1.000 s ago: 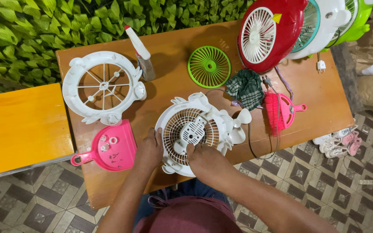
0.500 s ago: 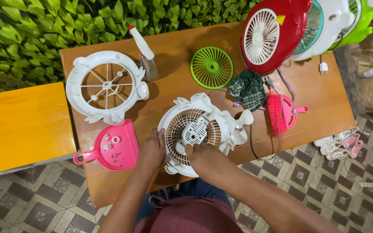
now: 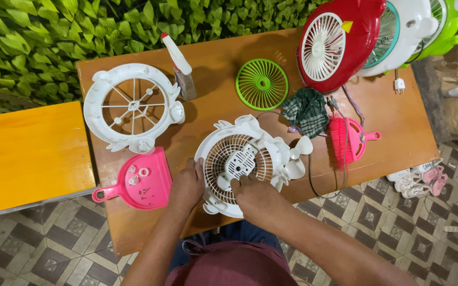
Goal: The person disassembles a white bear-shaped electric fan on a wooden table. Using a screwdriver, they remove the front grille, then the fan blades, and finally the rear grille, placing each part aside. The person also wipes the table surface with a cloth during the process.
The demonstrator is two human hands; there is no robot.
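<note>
Little has moved since the earlier frames: both hands are staying on the white fan housing [image 3: 245, 164], the view only shifting slightly. The housing is lying grille-up at the near edge of the wooden bench [image 3: 398, 114], right in front of the person. The left hand [image 3: 186, 185] is pressing on its left rim, fingers curled over the edge, apparently steadying it. The right hand [image 3: 255, 193] is resting on the near part of the grille, fingers bent down onto the central white piece; whether they are pinching anything, cannot tell. White fan blades [image 3: 295, 161] are sticking out just right of the housing. Left of it, a pink dustpan [image 3: 141, 182] is holding small white parts, likely kept there so they stay together. Farther left, a white front guard [image 3: 132, 106] is lying flat. Far side: spray bottle [image 3: 178, 66], green grille disc [image 3: 262, 83], checked cloth [image 3: 307, 110], pink brush [image 3: 348, 139], red fan [image 3: 337, 42].
</note>
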